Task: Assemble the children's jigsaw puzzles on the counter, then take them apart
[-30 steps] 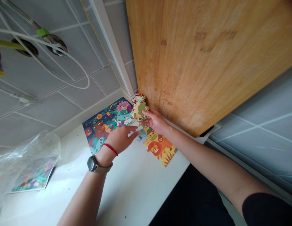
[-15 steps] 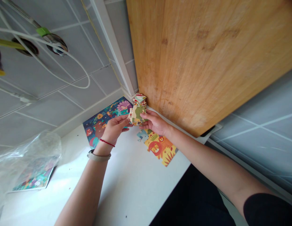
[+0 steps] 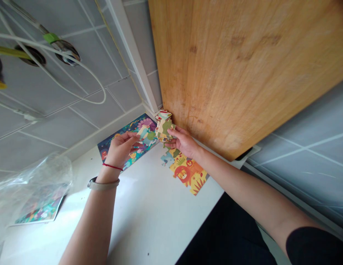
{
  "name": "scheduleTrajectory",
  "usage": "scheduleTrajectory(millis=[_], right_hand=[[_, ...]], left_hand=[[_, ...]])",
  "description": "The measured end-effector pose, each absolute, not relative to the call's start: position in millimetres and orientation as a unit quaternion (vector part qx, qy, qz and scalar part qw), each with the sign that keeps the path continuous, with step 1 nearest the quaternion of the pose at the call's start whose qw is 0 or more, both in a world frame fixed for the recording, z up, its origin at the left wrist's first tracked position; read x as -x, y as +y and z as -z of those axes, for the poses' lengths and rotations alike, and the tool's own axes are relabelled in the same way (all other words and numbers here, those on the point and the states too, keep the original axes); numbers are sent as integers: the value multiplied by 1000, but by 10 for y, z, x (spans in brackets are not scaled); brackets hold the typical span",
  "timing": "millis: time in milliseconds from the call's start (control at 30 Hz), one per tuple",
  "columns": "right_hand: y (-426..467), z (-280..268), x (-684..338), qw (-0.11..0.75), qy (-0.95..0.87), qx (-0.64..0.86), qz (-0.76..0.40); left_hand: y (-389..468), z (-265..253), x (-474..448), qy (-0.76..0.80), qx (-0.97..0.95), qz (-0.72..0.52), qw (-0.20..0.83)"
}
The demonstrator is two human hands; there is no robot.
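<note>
My right hand [image 3: 185, 142] is closed on a small stack of jigsaw puzzle pieces [image 3: 164, 129], its thumb on the green and cream top one. Between the thumb and fingers of my left hand [image 3: 122, 147] is a single puzzle piece [image 3: 144, 131], cream with blue-green. That piece is over a dark blue picture sheet [image 3: 146, 150] with colourful animals. Below my right hand lies a joined section of puzzle [image 3: 185, 173] showing a lion and part of a blue elephant. More loose pieces [image 3: 163, 115] are piled in the corner behind the held stack.
A large wooden board [image 3: 243, 73] leans against the wall at the right. Clear plastic wrap [image 3: 30, 180] covers another picture [image 3: 41, 208] on the white table [image 3: 138, 224] at left. A white cable [image 3: 85, 100] hangs by the tiled wall.
My left hand has moved left, away from the stack, with one puzzle piece in its fingers. My right hand has tilted the stack slightly and stays near the corner.
</note>
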State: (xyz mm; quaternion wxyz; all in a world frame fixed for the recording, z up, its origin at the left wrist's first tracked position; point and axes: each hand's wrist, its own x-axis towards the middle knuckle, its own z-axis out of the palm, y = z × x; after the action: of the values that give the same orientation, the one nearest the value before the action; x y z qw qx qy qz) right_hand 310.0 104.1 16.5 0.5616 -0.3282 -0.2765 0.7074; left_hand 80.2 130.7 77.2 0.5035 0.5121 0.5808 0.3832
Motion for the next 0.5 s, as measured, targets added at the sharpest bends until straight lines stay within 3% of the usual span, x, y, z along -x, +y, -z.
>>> scheduleTrajectory(millis=[300, 500], right_hand=[[1060, -176, -3111, 594, -249, 353, -678], [1053, -187, -3111, 592, -246, 347, -684]], left_hand=[[1293, -521, -898, 592, -580, -253, 500], [1288, -369, -992, 587, -580, -239, 513]])
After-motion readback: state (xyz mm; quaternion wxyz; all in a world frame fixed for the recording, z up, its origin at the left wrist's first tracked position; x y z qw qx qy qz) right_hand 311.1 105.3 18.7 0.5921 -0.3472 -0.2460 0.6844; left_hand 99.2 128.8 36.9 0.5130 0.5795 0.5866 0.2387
